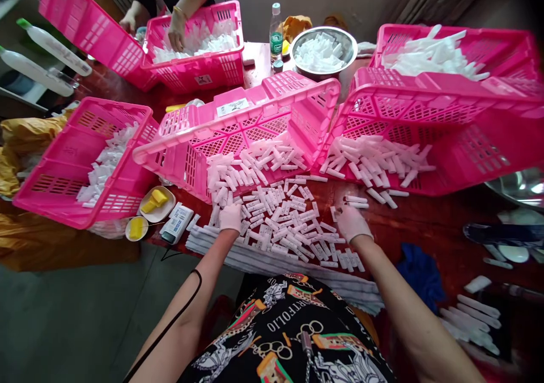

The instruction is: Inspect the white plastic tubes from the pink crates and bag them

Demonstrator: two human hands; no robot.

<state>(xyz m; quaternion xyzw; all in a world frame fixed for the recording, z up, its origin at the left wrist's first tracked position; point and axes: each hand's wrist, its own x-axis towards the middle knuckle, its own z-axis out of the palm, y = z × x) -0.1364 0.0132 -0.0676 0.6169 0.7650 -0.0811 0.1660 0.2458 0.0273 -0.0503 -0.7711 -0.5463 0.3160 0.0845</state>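
Many small white plastic sticks with dark print [280,218] lie in a loose layer on the dark red table before me. My left hand [230,217], in a white glove, rests at the left edge of this layer, fingers curled among the sticks; what they hold, if anything, is hidden. At the right edge my gloved right hand [353,223] is closed, with a white stick [334,213] at its fingertips. A tipped pink basket [238,125] spills more sticks towards the layer. Beside it, a second tipped pink basket [459,145] holds another heap.
A striped towel [297,263] lines the near table edge. At left are a pink basket [46,167], yellow sponges [155,200] and a small white device [177,222]. A blue cloth [420,275] lies at right. Behind stand a bottle [276,34], steel bowl [352,49] and a co-worker's hand [177,30].
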